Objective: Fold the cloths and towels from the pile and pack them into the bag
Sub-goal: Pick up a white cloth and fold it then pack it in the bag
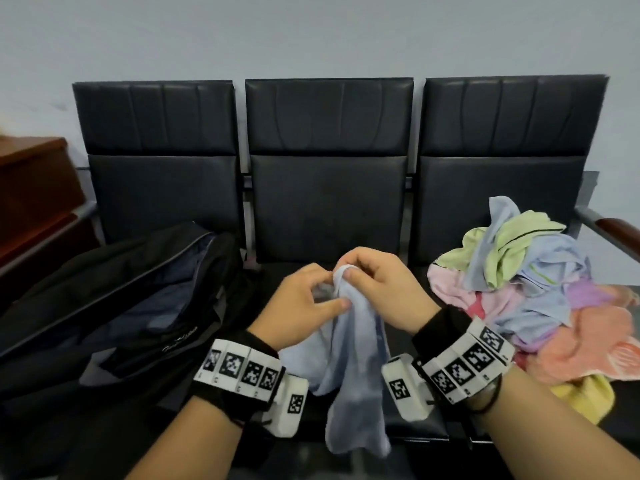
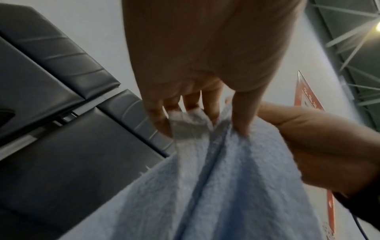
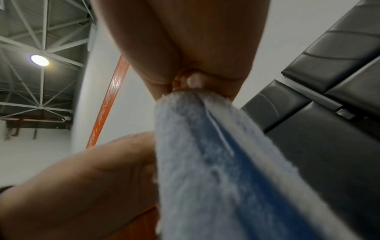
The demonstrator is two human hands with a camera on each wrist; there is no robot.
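Both hands are pinching the top edge of a light blue towel (image 1: pixel 349 368) above the middle seat (image 1: pixel 327 202): the left hand (image 1: pixel 304 306) is gripping it between thumb and curled fingers (image 2: pixel 162 120), and the right hand (image 1: pixel 381 289) is nipping the bunched edge at its fingertips (image 3: pixel 195 81). Its length is hanging down between the wrists, gathered in folds. Farther out, an open black bag (image 1: pixel 114 306) is lying on the left seat, and a pile of cloths (image 1: pixel 540 289) in pastel colours is sitting on the right seat.
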